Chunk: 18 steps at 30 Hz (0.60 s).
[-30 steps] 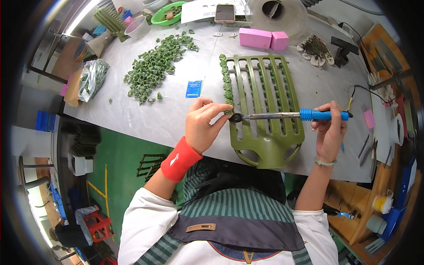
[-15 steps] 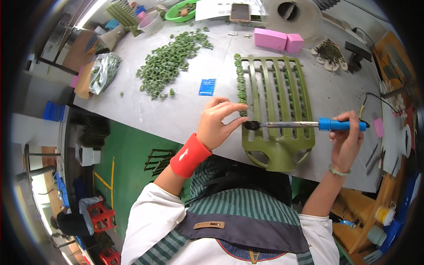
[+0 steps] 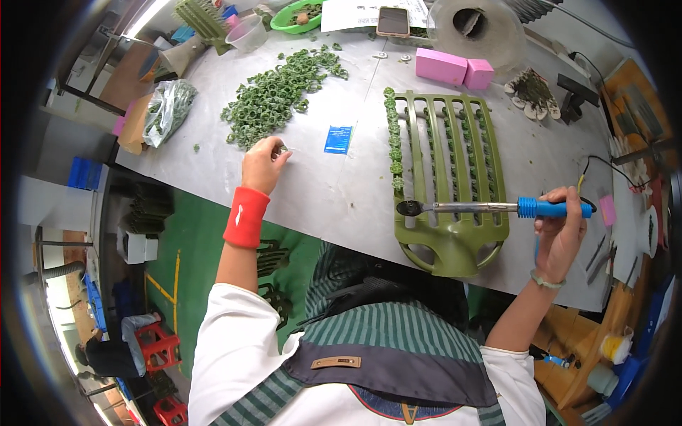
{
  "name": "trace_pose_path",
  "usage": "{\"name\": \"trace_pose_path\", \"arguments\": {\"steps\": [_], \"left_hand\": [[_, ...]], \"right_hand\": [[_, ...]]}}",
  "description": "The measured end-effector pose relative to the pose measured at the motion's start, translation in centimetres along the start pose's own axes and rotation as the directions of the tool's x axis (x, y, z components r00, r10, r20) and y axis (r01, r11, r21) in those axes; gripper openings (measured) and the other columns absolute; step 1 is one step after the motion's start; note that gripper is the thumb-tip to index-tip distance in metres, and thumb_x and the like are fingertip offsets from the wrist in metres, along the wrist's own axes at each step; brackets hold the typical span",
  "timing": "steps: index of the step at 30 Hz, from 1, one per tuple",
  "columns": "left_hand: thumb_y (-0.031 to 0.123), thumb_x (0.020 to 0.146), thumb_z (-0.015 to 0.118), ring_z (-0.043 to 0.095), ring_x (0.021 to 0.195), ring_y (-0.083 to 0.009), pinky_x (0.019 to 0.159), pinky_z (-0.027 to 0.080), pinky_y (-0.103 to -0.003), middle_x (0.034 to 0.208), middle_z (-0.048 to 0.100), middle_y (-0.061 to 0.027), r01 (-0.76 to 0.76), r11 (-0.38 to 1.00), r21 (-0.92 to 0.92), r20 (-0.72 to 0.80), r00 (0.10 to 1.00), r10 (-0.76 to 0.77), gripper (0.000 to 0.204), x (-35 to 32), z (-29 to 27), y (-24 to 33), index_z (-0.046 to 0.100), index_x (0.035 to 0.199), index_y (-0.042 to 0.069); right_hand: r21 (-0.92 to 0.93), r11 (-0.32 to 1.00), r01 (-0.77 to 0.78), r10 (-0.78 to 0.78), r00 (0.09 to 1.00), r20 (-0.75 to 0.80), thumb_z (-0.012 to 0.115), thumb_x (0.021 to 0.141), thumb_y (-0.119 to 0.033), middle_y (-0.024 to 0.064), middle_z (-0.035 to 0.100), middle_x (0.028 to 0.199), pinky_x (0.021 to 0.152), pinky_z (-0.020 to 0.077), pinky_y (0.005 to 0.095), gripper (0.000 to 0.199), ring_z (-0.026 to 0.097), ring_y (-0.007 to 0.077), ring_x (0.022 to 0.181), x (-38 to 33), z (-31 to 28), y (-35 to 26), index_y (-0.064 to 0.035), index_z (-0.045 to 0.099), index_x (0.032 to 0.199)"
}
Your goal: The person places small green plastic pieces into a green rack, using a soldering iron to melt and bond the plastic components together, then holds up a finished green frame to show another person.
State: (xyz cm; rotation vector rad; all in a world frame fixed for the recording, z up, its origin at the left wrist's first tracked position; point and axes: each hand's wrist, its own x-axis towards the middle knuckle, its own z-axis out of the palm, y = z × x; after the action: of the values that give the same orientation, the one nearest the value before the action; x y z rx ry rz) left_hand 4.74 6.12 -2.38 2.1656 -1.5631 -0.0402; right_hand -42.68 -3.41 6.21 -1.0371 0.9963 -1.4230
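My left hand (image 3: 261,165) is at the near edge of a pile of small green curled pieces (image 3: 273,99), its thumb and fingertips pinched together on what looks like one small green piece. In my right hand (image 3: 560,234) is a soldering iron (image 3: 476,207), held by its blue ribbed handle. Its dark, flat oval tip points left, over the near left part of an olive-green slatted plastic frame (image 3: 455,238). This frame lies flat with its rounded handle end toward me. Green pieces line its left edge (image 3: 394,142), and more show between the slats.
A blue printed packet (image 3: 338,140) lies between pile and frame. Behind the frame are pink blocks (image 3: 440,66), a phone (image 3: 393,21) and a large translucent cone-shaped hood (image 3: 511,42). Gloves (image 3: 533,96) lie at the right. A plastic bag (image 3: 169,110) sits at the left.
My left hand has moved left from the frame's edge beside the iron tip to the pile, and its fingers have closed. The iron stays over the frame, slightly lower in the picture.
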Motion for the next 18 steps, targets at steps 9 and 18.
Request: {"name": "trace_pose_path", "arguments": {"steps": [9,18], "left_hand": [[-0.004,0.084,0.067,0.061,0.081,-0.008,0.069,0.05,-0.021,0.094,0.066,-0.0047,0.056,0.716,-0.696,0.19,0.976,0.108,0.023,-6.1,-0.9,14.3,0.07,0.107,0.001],[-0.002,0.075,0.072,0.06,0.079,-0.0207,0.07,0.051,-0.03,0.088,0.068,-0.006,-0.318,0.839,-0.443,-0.023,0.939,0.343,0.026,-6.6,0.7,18.0,0.07,0.1,0.007]], "right_hand": [[0.002,1.0,0.02,-0.02,1.0,-0.016,0.061,0.092,-0.029,0.0106,0.065,0.072,0.041,0.0461,0.0208,0.03,0.058,0.0123,0.047,-0.1,-1.0,0.2,-0.0022,0.062,0.078],[0.045,0.999,-0.008,0.008,1.0,0.011,0.062,0.092,-0.028,0.0106,0.065,0.072,0.042,0.0468,0.0238,0.03,0.06,0.0137,0.048,-0.2,-0.7,1.3,-0.0004,0.063,0.08]]}}
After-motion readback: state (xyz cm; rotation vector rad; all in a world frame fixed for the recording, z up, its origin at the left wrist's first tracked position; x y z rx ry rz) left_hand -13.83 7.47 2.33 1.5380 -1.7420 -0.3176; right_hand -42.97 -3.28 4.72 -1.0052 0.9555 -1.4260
